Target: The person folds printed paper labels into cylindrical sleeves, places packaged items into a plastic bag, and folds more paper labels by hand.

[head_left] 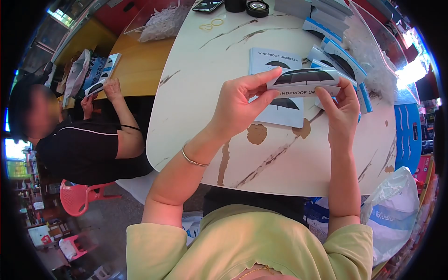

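Between my two hands is a curved card [305, 78] printed with a black umbrella and the words "WINDPROOF UMBRELLA". My left hand [245, 100] pinches its left end between thumb and fingers. At its right end, my right hand [338, 100] grips it with the thumb in front. Beneath the held card, a stack of flat umbrella-printed sheets [284, 114] lies on the white marbled table [196, 98]. Just beyond my right hand are several folded or rolled umbrella cards [345, 58] with blue edges, piled loosely.
At the left, a person [84, 144] in black holds a similar card [95, 87]. A clear bin [382, 51] stands at the right, above a blue plastic piece [407, 135]. Yellow bands [212, 24], a phone [207, 5] and a tape roll [257, 8] lie at the far edge.
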Tool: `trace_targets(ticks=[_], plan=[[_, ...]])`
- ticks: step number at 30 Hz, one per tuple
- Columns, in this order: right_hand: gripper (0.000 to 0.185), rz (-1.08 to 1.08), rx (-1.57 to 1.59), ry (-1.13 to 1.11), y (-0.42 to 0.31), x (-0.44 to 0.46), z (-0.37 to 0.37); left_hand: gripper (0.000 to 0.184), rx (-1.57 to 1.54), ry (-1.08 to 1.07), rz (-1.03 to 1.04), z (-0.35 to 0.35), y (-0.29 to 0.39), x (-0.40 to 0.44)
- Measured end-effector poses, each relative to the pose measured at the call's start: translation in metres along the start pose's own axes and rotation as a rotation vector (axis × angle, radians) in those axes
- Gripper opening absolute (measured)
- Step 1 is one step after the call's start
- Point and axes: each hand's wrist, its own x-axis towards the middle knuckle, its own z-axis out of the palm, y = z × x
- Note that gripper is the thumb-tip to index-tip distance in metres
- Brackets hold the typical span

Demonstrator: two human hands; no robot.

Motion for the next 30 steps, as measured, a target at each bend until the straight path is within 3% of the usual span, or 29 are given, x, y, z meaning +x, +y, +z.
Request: trace_targets(ticks=[18, 30], plan=[[0.025, 0.006, -0.061, -0.008, -0.004, 0.000, -0.003, 0.039, -0.027, 0.006, -0.004, 0.002, 0.002, 0.000], [0.019, 0.077, -0.047, -0.193, -0.002, 0.007, -0.017, 0.038, -0.061, 0.033, -0.099, -0.006, -0.001, 0.003]])
